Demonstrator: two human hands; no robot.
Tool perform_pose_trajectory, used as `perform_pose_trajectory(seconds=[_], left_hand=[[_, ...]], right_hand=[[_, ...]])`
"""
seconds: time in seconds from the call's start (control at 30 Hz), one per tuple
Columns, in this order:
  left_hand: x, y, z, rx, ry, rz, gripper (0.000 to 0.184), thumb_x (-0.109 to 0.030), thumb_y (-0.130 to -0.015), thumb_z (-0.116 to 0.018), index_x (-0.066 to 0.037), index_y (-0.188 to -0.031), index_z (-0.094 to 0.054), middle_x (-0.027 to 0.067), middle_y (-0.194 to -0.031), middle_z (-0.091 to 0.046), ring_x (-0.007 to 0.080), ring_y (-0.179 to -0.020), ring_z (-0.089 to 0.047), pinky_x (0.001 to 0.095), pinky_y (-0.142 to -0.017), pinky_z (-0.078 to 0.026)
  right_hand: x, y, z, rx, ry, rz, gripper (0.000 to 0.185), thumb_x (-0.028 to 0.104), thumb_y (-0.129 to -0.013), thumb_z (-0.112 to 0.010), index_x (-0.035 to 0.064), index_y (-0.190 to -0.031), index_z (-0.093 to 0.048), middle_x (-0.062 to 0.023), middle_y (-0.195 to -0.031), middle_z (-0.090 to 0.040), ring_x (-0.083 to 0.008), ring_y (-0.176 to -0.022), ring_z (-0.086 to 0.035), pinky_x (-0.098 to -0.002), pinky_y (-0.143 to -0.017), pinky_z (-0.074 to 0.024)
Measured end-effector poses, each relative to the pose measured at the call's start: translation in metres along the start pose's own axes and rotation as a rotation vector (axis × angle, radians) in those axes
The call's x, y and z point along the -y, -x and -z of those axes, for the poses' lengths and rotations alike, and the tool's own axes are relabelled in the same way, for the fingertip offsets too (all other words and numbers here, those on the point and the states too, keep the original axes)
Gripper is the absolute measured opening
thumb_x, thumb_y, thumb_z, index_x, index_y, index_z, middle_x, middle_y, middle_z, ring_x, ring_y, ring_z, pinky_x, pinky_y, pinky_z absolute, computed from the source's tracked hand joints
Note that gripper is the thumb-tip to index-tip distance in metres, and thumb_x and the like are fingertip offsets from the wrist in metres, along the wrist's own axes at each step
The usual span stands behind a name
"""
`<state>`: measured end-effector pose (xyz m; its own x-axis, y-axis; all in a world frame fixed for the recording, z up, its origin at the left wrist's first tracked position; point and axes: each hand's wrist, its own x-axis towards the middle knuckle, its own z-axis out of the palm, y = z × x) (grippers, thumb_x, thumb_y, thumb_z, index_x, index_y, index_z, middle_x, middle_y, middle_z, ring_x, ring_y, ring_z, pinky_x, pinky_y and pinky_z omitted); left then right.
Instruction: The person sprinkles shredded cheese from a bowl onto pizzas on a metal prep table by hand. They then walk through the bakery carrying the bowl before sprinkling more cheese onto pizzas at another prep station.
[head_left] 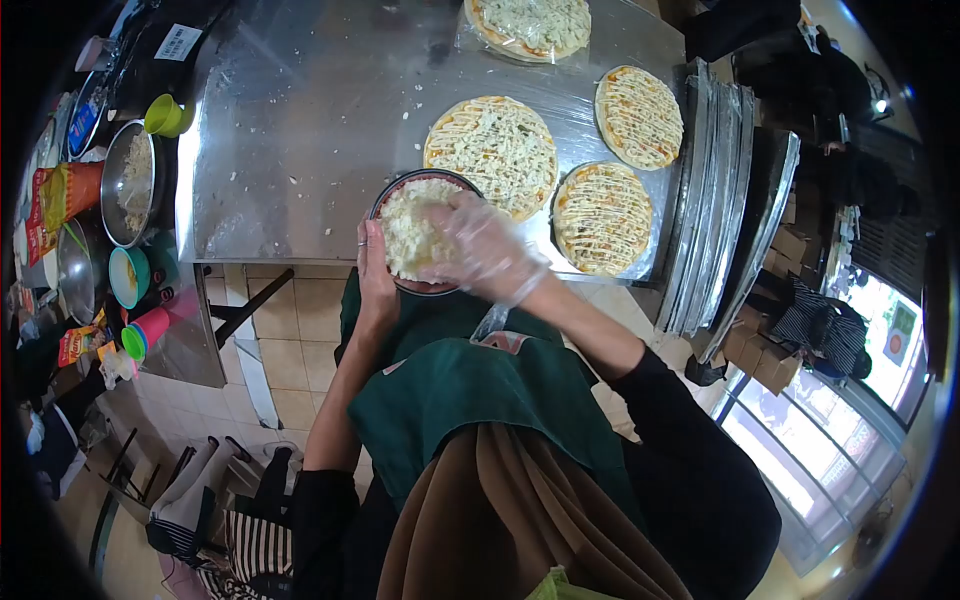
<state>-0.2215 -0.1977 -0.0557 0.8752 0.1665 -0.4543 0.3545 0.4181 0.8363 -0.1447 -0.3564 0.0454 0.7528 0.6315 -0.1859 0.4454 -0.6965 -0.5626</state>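
Observation:
A round dark-rimmed bowl (408, 235) full of white grated cheese is held at the front edge of the metal table. My bare left hand (375, 275) grips its left side. My right hand (490, 250), in a clear plastic glove, is over the bowl's right side with its fingers at the cheese; they are blurred, and what they hold is unclear. Just beyond the bowl lies a large pizza (492, 150) topped with cheese and sauce lines. Two smaller pizzas, one nearer (602, 218) and one farther (640, 117), lie to the right.
A plastic-wrapped pizza (530, 25) lies at the table's far edge. Metal trays (705, 200) stand stacked on the right. At the left are a steel bowl (128, 185), a green cup (165, 117) and coloured cups (150, 328). Crumbs dot the metal table (270, 150).

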Motion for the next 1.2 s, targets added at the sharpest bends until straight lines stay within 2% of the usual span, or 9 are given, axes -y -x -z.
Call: perform_pose_trajectory(seconds=[0.23,0.4,0.5,0.57,0.67,0.77,0.97,1.0,1.2], left_hand=[[-0.027,0.010,-0.014,0.113,0.225,0.103,0.059,-0.045,-0.101,-0.026,0.001,-0.135,-0.037,0.0132,-0.133,-0.047,0.0202,-0.121,-0.048,0.0340,-0.103,-0.038],[-0.018,0.006,-0.009,0.099,0.155,0.070,0.059,-0.046,-0.101,-0.026,0.001,-0.136,-0.036,0.0128,-0.134,-0.047,0.0205,-0.122,-0.048,0.0344,-0.103,-0.038],[-0.007,-0.002,-0.001,0.068,0.133,0.061,0.063,-0.039,-0.101,-0.031,0.011,-0.138,-0.029,0.0188,-0.144,-0.033,0.0230,-0.132,-0.033,0.0319,-0.109,-0.026],[-0.009,-0.001,-0.003,0.081,0.185,0.076,0.061,-0.040,-0.101,-0.031,0.010,-0.137,-0.032,0.0170,-0.141,-0.037,0.0211,-0.129,-0.038,0.0311,-0.107,-0.030],[-0.001,-0.003,0.003,0.042,0.155,0.077,0.062,-0.046,-0.100,-0.029,0.004,-0.136,-0.035,0.0146,-0.136,-0.045,0.0217,-0.123,-0.046,0.0341,-0.104,-0.036],[-0.010,-0.001,0.004,0.023,0.199,0.096,0.063,-0.050,-0.099,-0.029,0.000,-0.136,-0.036,0.0141,-0.134,-0.048,0.0229,-0.121,-0.049,0.0361,-0.103,-0.039],[-0.032,0.011,0.018,-0.082,0.308,0.120,0.061,-0.049,-0.099,-0.032,0.000,-0.135,-0.038,0.0124,-0.134,-0.047,0.0217,-0.122,-0.048,0.0355,-0.103,-0.038],[-0.034,0.014,0.021,-0.109,0.314,0.123,0.061,-0.049,-0.099,-0.032,-0.001,-0.135,-0.038,0.0122,-0.134,-0.047,0.0218,-0.122,-0.048,0.0358,-0.103,-0.038],[-0.030,0.026,0.043,-0.203,0.351,0.125,0.066,-0.055,-0.096,-0.035,-0.003,-0.137,-0.035,0.0108,-0.136,-0.045,0.0225,-0.123,-0.047,0.0378,-0.103,-0.038]], right_hand=[[-0.023,-0.004,-0.014,-0.034,-0.380,-0.031,0.038,0.018,-0.081,-0.063,0.0059,-0.117,-0.058,-0.0205,-0.103,-0.062,-0.0341,-0.096,-0.060,-0.0402,-0.086,-0.0481],[-0.024,-0.005,0.003,0.091,-0.574,-0.157,0.033,0.023,-0.085,-0.065,0.0052,-0.112,-0.063,-0.0171,-0.096,-0.066,-0.0239,-0.085,-0.064,-0.0338,-0.078,-0.0490],[-0.036,-0.007,-0.002,0.050,-0.608,-0.036,0.031,0.025,-0.084,-0.067,0.0040,-0.108,-0.065,-0.0135,-0.090,-0.067,-0.0178,-0.079,-0.063,-0.0316,-0.072,-0.0495],[-0.038,-0.011,0.004,0.044,-0.552,0.038,0.030,0.025,-0.084,-0.069,0.0037,-0.105,-0.066,-0.0102,-0.087,-0.067,-0.0139,-0.077,-0.062,-0.0290,-0.069,-0.0500],[-0.043,-0.021,0.026,0.295,-1.028,-0.221,0.027,0.025,-0.086,-0.068,0.0042,-0.103,-0.067,-0.0048,-0.090,-0.067,-0.0113,-0.078,-0.062,-0.0250,-0.068,-0.0507],[-0.056,-0.031,0.054,0.219,-1.007,-0.259,0.022,0.023,-0.088,-0.066,0.0072,-0.104,-0.067,-0.0011,-0.089,-0.067,-0.0027,-0.076,-0.059,-0.0186,-0.062,-0.0500],[-0.142,-0.060,0.016,0.090,-0.651,-0.163,0.020,0.016,-0.085,-0.064,0.0071,-0.103,-0.066,-0.0068,-0.094,-0.068,-0.0135,-0.075,-0.063,-0.0278,-0.071,-0.0525],[-0.131,-0.061,0.021,0.102,-0.448,-0.112,0.020,0.013,-0.083,-0.060,0.0071,-0.101,-0.066,-0.0113,-0.096,-0.068,-0.0219,-0.077,-0.064,-0.0306,-0.074,-0.0517],[-0.105,-0.043,-0.004,0.061,-0.033,-0.002,0.021,0.018,-0.086,-0.057,0.0067,-0.101,-0.066,-0.0148,-0.097,-0.065,-0.0296,-0.090,-0.062,-0.0374,-0.083,-0.0492]])
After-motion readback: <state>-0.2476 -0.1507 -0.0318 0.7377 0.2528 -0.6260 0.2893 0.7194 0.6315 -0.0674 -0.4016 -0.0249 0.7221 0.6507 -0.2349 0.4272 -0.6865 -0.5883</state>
